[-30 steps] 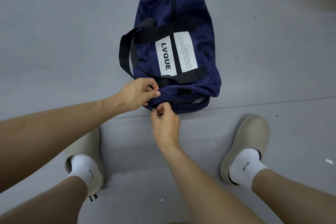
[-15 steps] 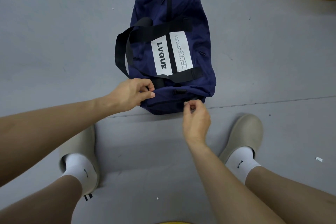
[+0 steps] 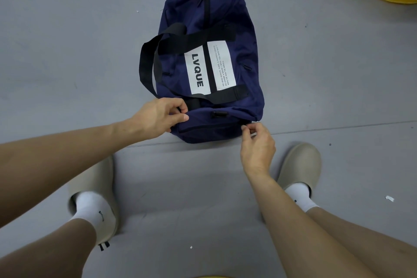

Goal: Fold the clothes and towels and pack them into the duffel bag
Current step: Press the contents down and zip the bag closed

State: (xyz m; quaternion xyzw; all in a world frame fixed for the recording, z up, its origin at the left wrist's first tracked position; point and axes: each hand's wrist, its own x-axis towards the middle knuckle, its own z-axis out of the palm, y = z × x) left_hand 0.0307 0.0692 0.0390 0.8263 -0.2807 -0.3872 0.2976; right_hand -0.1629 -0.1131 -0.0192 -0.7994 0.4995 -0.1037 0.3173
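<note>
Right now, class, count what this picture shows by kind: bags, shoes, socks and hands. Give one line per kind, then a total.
bag: 1
shoes: 2
socks: 2
hands: 2
Total: 7

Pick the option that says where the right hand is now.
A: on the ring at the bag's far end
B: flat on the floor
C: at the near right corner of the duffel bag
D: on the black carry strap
C: the right hand pinches at the near right corner of the duffel bag, while the left hand grips the bag's near left corner.
</note>
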